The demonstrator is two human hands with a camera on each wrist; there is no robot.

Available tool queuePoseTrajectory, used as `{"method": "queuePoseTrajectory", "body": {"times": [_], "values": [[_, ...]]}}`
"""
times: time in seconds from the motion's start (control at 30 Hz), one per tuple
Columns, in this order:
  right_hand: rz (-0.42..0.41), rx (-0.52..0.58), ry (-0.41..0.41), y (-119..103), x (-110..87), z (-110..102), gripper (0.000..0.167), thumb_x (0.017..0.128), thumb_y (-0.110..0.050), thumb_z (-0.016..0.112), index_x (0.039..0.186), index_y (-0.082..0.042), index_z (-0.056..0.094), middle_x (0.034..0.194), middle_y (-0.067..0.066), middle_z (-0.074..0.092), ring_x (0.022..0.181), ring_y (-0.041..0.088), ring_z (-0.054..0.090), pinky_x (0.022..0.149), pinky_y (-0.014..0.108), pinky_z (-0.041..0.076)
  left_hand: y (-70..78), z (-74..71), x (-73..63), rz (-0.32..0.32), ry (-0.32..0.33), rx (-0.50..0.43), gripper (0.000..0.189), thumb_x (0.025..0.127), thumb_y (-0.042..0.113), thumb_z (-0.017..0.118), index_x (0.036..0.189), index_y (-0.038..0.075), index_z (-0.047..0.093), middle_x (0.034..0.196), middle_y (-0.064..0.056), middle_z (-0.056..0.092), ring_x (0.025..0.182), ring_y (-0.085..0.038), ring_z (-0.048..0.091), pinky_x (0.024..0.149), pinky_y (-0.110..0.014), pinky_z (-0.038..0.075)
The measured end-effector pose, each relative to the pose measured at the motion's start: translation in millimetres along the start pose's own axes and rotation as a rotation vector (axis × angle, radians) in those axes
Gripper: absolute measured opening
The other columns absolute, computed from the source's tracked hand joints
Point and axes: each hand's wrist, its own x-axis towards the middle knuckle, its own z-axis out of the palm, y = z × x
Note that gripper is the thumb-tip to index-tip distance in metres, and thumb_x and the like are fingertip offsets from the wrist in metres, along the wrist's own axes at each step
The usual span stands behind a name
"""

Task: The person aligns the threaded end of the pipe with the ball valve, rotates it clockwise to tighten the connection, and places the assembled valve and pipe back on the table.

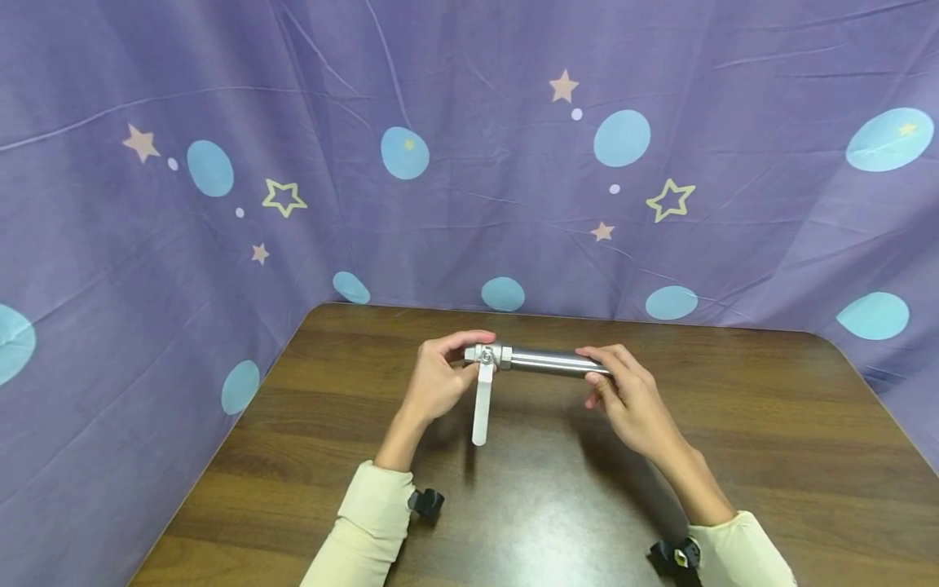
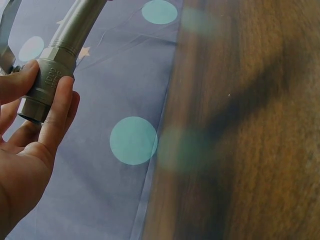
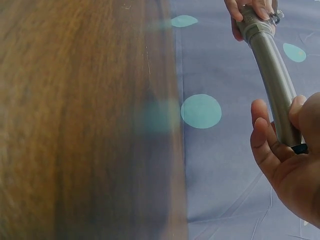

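Observation:
A metal ball valve (image 1: 487, 354) is joined to a straight steel pipe (image 1: 550, 361), and both are held level above the table. My left hand (image 1: 438, 379) grips the valve body, thumb on one side and fingers on the other, as the left wrist view also shows. The valve's pale lever (image 1: 482, 408) points toward me, square to the pipe. At the pipe's far right end, my right hand (image 1: 629, 399) pinches it between thumb and fingers. In the right wrist view, the pipe (image 3: 274, 80) runs from that hand up to the valve (image 3: 254, 24).
Below the hands lies a brown wooden table (image 1: 535, 505) with a glossy reflection. A purple curtain (image 1: 499, 163) with stars and blue ovals hangs along its back and left edges. Black wrist mounts (image 1: 427, 503) sit by both sleeves.

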Motion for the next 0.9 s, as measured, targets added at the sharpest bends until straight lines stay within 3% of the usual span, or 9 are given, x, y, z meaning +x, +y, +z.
{"method": "queuePoseTrajectory", "body": {"times": [0.23, 0.37, 0.5, 0.6, 0.73, 0.9], "values": [[-0.042, -0.07, 0.022, 0.3, 0.6, 1.1, 0.038, 0.1, 0.005, 0.067, 0.136, -0.004, 0.068, 0.109, 0.006, 0.066, 0.075, 0.013, 0.068, 0.069, 0.012, 0.053, 0.3, 0.0, 0.4, 0.004, 0.0, -0.001, 0.045, 0.08, -0.02, 0.065, 0.122, -0.006, 0.076, 0.124, -0.025, 0.077, 0.097, -0.006, 0.07, 0.085, -0.022, 0.063], [-0.037, -0.095, 0.012, 0.6, -0.8, 2.6, 0.045, 0.099, 0.002, 0.069, 0.143, -0.004, 0.062, 0.126, 0.011, 0.062, 0.104, 0.017, 0.063, 0.091, 0.014, 0.046, -0.3, -0.2, 0.6, 0.01, 0.004, 0.006, 0.046, 0.08, -0.02, 0.065, 0.121, -0.005, 0.077, 0.124, -0.025, 0.077, 0.098, -0.007, 0.07, 0.085, -0.022, 0.063], [-0.037, -0.115, -0.003, 0.0, -2.2, 3.9, 0.052, 0.096, 0.002, 0.073, 0.145, -0.004, 0.056, 0.14, 0.019, 0.049, 0.113, 0.02, 0.058, 0.092, 0.02, 0.051, -0.2, -0.7, 0.5, 0.008, 0.014, 0.01, 0.045, 0.08, -0.02, 0.065, 0.121, -0.004, 0.078, 0.124, -0.024, 0.077, 0.097, -0.006, 0.071, 0.085, -0.022, 0.063], [-0.065, -0.142, 0.008, -0.2, -2.4, 4.7, 0.047, 0.095, 0.005, 0.072, 0.139, -0.003, 0.058, 0.137, 0.021, 0.048, 0.105, 0.019, 0.058, 0.082, 0.021, 0.052, 0.5, -0.9, 0.4, 0.004, 0.017, 0.009, 0.045, 0.08, -0.019, 0.065, 0.121, -0.004, 0.078, 0.123, -0.024, 0.077, 0.096, -0.006, 0.07, 0.085, -0.024, 0.064], [-0.089, -0.177, 0.031, -0.5, -2.4, 5.8, 0.041, 0.095, 0.008, 0.07, 0.133, -0.001, 0.059, 0.133, 0.021, 0.053, 0.113, 0.022, 0.055, 0.087, 0.022, 0.044, 0.5, -0.4, 0.7, 0.003, 0.012, 0.008, 0.046, 0.08, -0.019, 0.065, 0.121, -0.004, 0.077, 0.123, -0.025, 0.077, 0.096, -0.005, 0.07, 0.085, -0.023, 0.063], [-0.081, -0.165, 0.029, -1.1, -2.0, 6.4, 0.041, 0.094, 0.01, 0.07, 0.132, 0.0, 0.059, 0.132, 0.02, 0.056, 0.119, 0.024, 0.056, 0.091, 0.021, 0.042, -0.5, -0.5, 0.6, 0.008, 0.012, 0.013, 0.045, 0.08, -0.019, 0.065, 0.121, -0.005, 0.077, 0.123, -0.025, 0.077, 0.096, -0.004, 0.07, 0.084, -0.019, 0.061]]}}
